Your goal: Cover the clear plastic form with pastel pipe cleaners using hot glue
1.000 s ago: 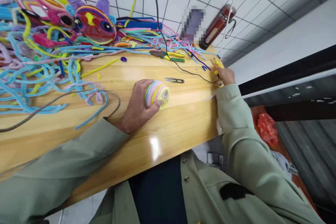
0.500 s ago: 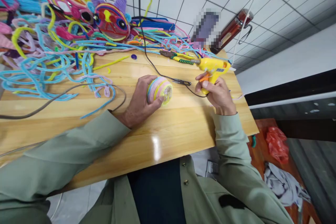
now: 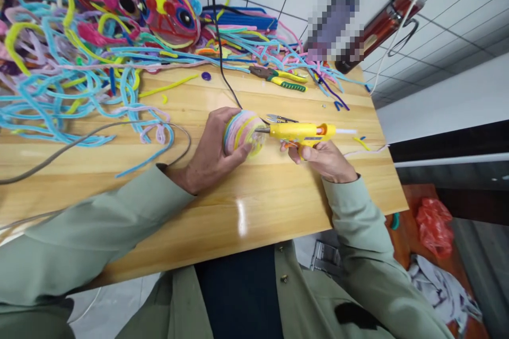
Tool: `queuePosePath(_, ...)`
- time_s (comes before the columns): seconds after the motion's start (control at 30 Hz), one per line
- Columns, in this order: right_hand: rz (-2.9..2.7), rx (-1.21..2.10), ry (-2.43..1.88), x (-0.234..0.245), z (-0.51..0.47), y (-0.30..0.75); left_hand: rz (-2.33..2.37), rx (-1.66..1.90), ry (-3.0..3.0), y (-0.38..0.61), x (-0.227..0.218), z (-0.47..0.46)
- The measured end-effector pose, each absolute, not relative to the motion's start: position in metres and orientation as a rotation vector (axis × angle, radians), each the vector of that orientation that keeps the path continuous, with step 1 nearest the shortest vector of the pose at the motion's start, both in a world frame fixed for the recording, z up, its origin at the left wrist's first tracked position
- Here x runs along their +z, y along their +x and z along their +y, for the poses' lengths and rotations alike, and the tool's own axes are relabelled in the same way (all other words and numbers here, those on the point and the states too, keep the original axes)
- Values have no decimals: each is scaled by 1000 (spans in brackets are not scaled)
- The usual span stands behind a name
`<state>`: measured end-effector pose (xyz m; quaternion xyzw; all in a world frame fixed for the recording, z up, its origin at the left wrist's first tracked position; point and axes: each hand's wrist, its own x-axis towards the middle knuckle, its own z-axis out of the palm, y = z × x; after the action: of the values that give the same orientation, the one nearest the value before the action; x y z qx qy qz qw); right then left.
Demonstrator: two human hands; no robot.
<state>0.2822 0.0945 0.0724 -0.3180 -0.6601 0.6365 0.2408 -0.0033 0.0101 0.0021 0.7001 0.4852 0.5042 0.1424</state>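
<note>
My left hand (image 3: 217, 148) is wrapped round a ball (image 3: 240, 132) banded in pink, yellow and blue fuzzy strips, just above or on the table. The ball's clear end faces right. In my right hand (image 3: 322, 158) is a yellow hot glue gun (image 3: 298, 131), held level with its nozzle at the ball's clear end; whether it touches I cannot tell. A white glue stick (image 3: 345, 131) sticks out of the gun's back. Thread snips (image 3: 282, 118) lie just behind the gun, partly hidden by it.
Tangled pipe cleaners (image 3: 79, 90) cover the table's left and back. Behind them sit decorated animal heads (image 3: 169, 16). Pliers (image 3: 278, 77) lie near a red flask (image 3: 379, 29). A black cord (image 3: 221, 58) hangs down to the table (image 3: 199, 222).
My right hand has turned the glue gun level and brought its nozzle left to the ball. My left hand keeps its hold on the ball. The view has shifted slightly.
</note>
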Motion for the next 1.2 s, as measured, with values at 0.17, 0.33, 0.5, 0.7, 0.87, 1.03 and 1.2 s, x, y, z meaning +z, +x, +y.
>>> queuePosePath(0.17,-1856,1719,-901,72,91,285,1421,1451,1994,-2,0,11)
queuePosePath(0.33,-1901,1708,-862,70,94,287,1391,1452,1976,-2,2,10)
queuePosePath(0.5,-1927,1655,-922,73,95,293,1373,1423,1965,-3,6,9)
queuePosePath(0.7,-1948,1615,-960,76,90,296,1345,1441,2014,-5,5,10)
queuePosePath(0.87,-1969,1594,-1019,76,90,294,1345,1479,2000,-2,2,10)
queuePosePath(1.03,-1984,1554,-1038,74,91,295,1346,1488,1953,-1,1,11)
queuePosePath(1.2,-1984,1558,-1049,76,91,294,1356,1445,1891,-1,3,11)
